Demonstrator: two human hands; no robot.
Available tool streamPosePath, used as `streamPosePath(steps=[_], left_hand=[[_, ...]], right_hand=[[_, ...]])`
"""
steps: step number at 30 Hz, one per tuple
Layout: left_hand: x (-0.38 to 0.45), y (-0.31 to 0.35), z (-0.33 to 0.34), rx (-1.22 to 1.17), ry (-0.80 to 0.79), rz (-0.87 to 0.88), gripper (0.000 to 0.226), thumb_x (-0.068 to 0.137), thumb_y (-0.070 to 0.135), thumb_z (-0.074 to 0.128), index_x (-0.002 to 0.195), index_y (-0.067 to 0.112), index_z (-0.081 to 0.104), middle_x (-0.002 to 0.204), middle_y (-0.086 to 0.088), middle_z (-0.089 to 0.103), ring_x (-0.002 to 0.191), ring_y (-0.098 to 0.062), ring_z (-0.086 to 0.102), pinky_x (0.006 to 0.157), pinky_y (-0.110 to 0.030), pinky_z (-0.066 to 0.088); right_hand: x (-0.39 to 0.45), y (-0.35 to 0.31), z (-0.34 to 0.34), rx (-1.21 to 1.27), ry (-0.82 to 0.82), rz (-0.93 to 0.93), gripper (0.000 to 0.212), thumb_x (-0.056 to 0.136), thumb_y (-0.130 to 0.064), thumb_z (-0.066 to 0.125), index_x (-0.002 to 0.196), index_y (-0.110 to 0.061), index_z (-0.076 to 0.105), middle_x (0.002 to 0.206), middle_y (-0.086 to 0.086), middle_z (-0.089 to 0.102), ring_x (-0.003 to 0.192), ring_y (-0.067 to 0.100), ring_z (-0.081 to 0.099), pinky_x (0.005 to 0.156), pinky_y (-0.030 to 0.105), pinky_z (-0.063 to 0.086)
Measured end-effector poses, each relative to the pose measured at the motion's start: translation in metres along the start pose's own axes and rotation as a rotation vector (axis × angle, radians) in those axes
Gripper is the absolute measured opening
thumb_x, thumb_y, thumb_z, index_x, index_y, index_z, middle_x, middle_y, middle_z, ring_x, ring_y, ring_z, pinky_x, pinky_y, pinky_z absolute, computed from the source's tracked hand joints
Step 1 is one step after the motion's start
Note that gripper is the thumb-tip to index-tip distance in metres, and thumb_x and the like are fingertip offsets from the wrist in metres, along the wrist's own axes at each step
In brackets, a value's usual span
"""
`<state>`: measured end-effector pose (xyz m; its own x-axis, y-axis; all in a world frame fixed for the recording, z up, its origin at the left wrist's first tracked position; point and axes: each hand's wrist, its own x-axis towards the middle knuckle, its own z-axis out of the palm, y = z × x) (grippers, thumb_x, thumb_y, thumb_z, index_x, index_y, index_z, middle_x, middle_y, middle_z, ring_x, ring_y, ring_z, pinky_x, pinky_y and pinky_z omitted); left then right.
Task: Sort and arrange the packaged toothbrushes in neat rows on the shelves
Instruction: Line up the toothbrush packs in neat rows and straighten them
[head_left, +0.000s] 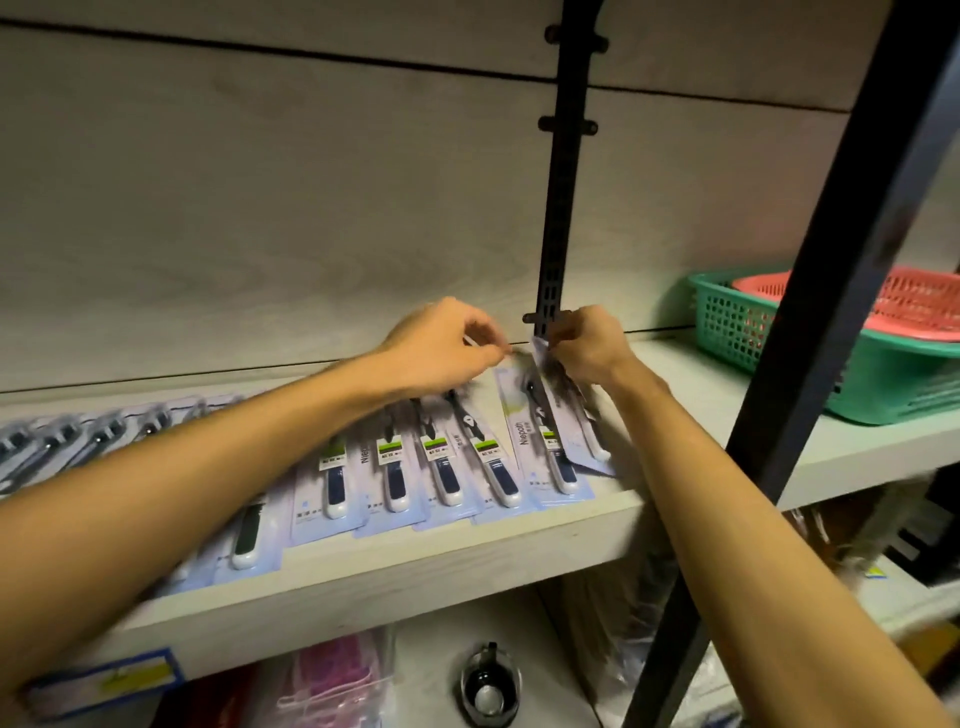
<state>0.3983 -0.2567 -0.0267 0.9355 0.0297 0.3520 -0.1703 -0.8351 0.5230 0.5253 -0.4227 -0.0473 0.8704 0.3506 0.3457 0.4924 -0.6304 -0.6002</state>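
A row of packaged toothbrushes (441, 478) lies overlapped along the pale wooden shelf (467, 551), handles toward the front edge. My right hand (587, 345) pinches the top edge of a tilted toothbrush pack (571, 415) at the row's right end, lifting it on its side. My left hand (447, 345) hovers over the tops of the packs just left of it, fingers curled in a pinch; whether it holds a pack top is blurred. More packs (78, 441) stretch to the far left behind my left forearm.
A black slotted upright (558, 208) runs down the back wall behind my hands. A black diagonal post (810, 332) crosses in front on the right. A green basket (779, 343) holding a red basket (909, 301) sits on the shelf's right. Packaged goods lie on the lower shelf.
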Motion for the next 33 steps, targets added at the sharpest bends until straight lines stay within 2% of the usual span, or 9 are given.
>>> streamPosePath(steps=[3, 5, 9, 15, 18, 21, 23, 26, 33], left_hand=[[0.018, -0.003, 0.014, 0.201, -0.223, -0.099, 0.041, 0.092, 0.038, 0.065, 0.129, 0.021, 0.063, 0.134, 0.000, 0.064, 0.118, -0.019, 0.061, 0.104, -0.037, 0.048], [0.026, -0.001, 0.026, 0.249, -0.258, -0.118, 0.056, 0.094, 0.047, 0.061, 0.141, 0.019, 0.053, 0.146, -0.002, 0.055, 0.129, -0.023, 0.054, 0.110, -0.040, 0.043], [0.036, -0.001, 0.043, 0.321, -0.266, -0.127, 0.052, 0.094, 0.060, 0.053, 0.124, 0.021, 0.067, 0.128, -0.005, 0.066, 0.116, -0.028, 0.062, 0.098, -0.042, 0.051], [0.029, -0.012, 0.046, 0.202, -0.120, -0.150, 0.037, 0.086, 0.059, 0.065, 0.105, 0.029, 0.075, 0.107, 0.005, 0.072, 0.100, -0.020, 0.065, 0.089, -0.039, 0.054], [0.026, -0.018, 0.040, 0.209, -0.066, -0.209, 0.033, 0.081, 0.060, 0.068, 0.096, 0.031, 0.075, 0.095, 0.009, 0.072, 0.093, -0.018, 0.065, 0.080, -0.033, 0.054], [0.025, -0.017, 0.033, 0.250, 0.043, -0.239, 0.033, 0.077, 0.061, 0.067, 0.092, 0.032, 0.074, 0.087, 0.012, 0.070, 0.086, -0.016, 0.064, 0.066, -0.028, 0.045], [0.023, -0.014, 0.035, 0.264, 0.067, -0.220, 0.034, 0.079, 0.061, 0.066, 0.095, 0.032, 0.074, 0.093, 0.011, 0.071, 0.087, -0.017, 0.064, 0.067, -0.029, 0.046], [0.020, -0.010, 0.044, 0.287, 0.010, -0.203, 0.039, 0.084, 0.062, 0.063, 0.105, 0.031, 0.073, 0.105, 0.006, 0.073, 0.095, -0.022, 0.065, 0.080, -0.034, 0.054], [0.020, -0.005, 0.039, 0.284, -0.105, -0.205, 0.044, 0.091, 0.060, 0.059, 0.117, 0.026, 0.069, 0.115, 0.000, 0.071, 0.103, -0.023, 0.065, 0.089, -0.040, 0.054]], right_hand=[[-0.004, 0.005, 0.002, -0.102, -0.043, 0.055, 0.023, 0.083, -0.006, 0.062, 0.101, -0.010, 0.076, 0.098, 0.007, 0.073, 0.092, 0.028, 0.066, 0.078, 0.031, 0.053], [-0.005, 0.008, 0.001, -0.104, -0.033, 0.099, 0.029, 0.084, -0.006, 0.060, 0.109, -0.008, 0.074, 0.112, 0.013, 0.072, 0.103, 0.031, 0.066, 0.092, 0.039, 0.054], [-0.005, 0.010, 0.000, -0.024, -0.021, 0.131, 0.027, 0.084, -0.002, 0.058, 0.105, -0.001, 0.075, 0.112, 0.019, 0.072, 0.104, 0.033, 0.066, 0.093, 0.041, 0.054], [-0.005, 0.009, 0.003, 0.094, -0.039, 0.171, 0.023, 0.087, 0.000, 0.058, 0.104, 0.004, 0.072, 0.109, 0.022, 0.071, 0.098, 0.033, 0.067, 0.088, 0.040, 0.058], [-0.005, 0.007, 0.007, 0.134, -0.053, 0.177, 0.016, 0.087, 0.001, 0.061, 0.097, -0.001, 0.073, 0.094, 0.014, 0.070, 0.077, 0.022, 0.063, 0.068, 0.030, 0.055], [-0.006, 0.003, 0.010, 0.168, -0.046, 0.197, 0.014, 0.086, 0.001, 0.063, 0.090, -0.011, 0.071, 0.090, 0.010, 0.068, 0.072, 0.021, 0.062, 0.057, 0.027, 0.052], [-0.005, 0.002, 0.012, 0.218, -0.072, 0.209, 0.013, 0.084, 0.000, 0.067, 0.093, -0.009, 0.072, 0.096, 0.015, 0.070, 0.080, 0.025, 0.064, 0.072, 0.037, 0.059], [-0.007, -0.001, 0.015, 0.243, -0.099, 0.193, 0.023, 0.085, -0.003, 0.071, 0.108, -0.005, 0.072, 0.111, 0.016, 0.070, 0.102, 0.029, 0.067, 0.094, 0.041, 0.056], [-0.015, -0.005, 0.016, 0.245, -0.102, 0.125, 0.025, 0.087, -0.010, 0.071, 0.112, -0.005, 0.070, 0.111, 0.016, 0.071, 0.106, 0.031, 0.067, 0.096, 0.044, 0.054]])
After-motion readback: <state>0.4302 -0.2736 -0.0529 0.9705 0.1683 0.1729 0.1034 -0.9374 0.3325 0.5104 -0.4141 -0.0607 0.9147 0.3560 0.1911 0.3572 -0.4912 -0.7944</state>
